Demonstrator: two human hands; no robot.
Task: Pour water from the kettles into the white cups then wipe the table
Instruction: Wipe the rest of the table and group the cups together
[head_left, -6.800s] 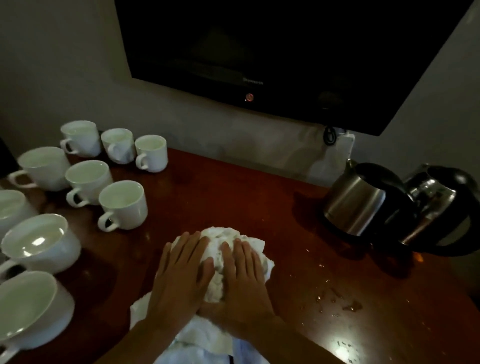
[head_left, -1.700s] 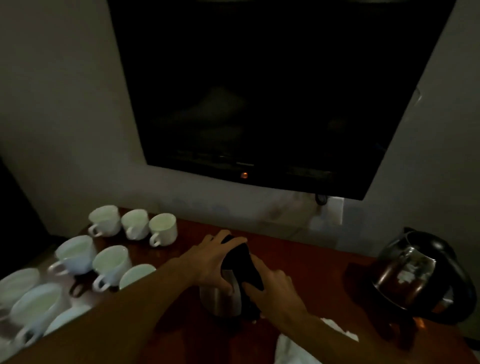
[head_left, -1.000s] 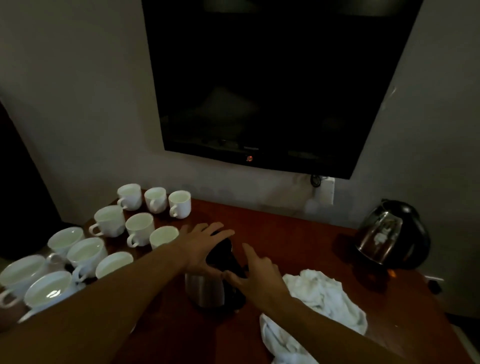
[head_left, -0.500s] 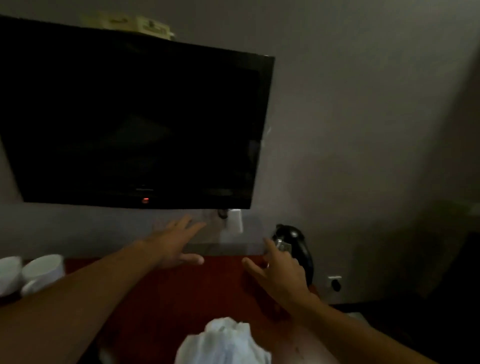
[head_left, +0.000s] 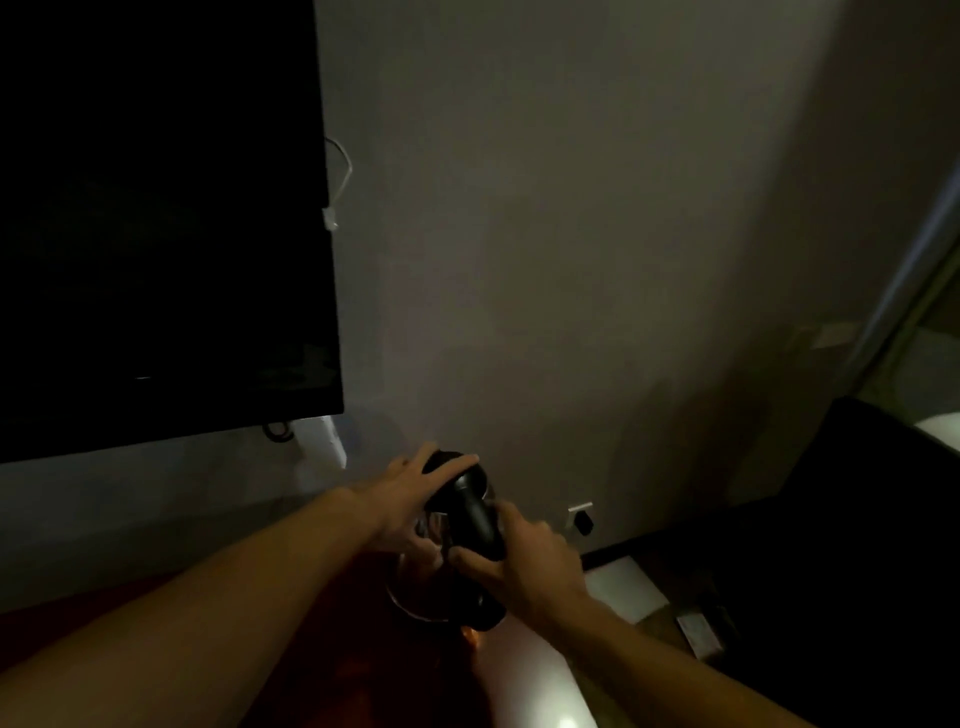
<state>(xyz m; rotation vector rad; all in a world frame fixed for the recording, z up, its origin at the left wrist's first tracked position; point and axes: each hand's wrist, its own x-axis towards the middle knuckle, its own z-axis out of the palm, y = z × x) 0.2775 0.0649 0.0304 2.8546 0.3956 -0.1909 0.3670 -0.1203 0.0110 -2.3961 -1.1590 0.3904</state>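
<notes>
Now, dim light. The rounded, shiny-bodied kettle (head_left: 423, 597) with black lid and black handle stands upright at the far right end of the dark reddish-brown wooden table (head_left: 332, 654), close to the wall and near the table's right edge.

Left hand (head_left: 408, 501): laid over the top of the kettle. Fingers fairly straight and spread, lying across the black lid (head_left: 453, 461); thumb down low against the kettle's near side. No clear curl round anything, more a flat resting touch than a grip.

Right hand (head_left: 527, 564): wrapped round the lower part of the black handle (head_left: 475, 512), fingers curled under it, thumb on the near side. A firm hold. Both forearms reach in from the bottom of the view.

A pale glare sits on the table edge just below the kettle's base.

Further out: a large black flat television (head_left: 156, 234) hangs on the grey wall at left, with a thin pale cable (head_left: 340, 171) looping off its right edge. A white plug block (head_left: 330, 441) sits on the wall under the screen's lower right corner. A small wall socket (head_left: 581, 517) sits low on the wall, right of the kettle. A white sheet (head_left: 626, 590) lies on the floor beyond the table. Dark furniture (head_left: 857, 519) fills the right side; details too dark to tell.
</notes>
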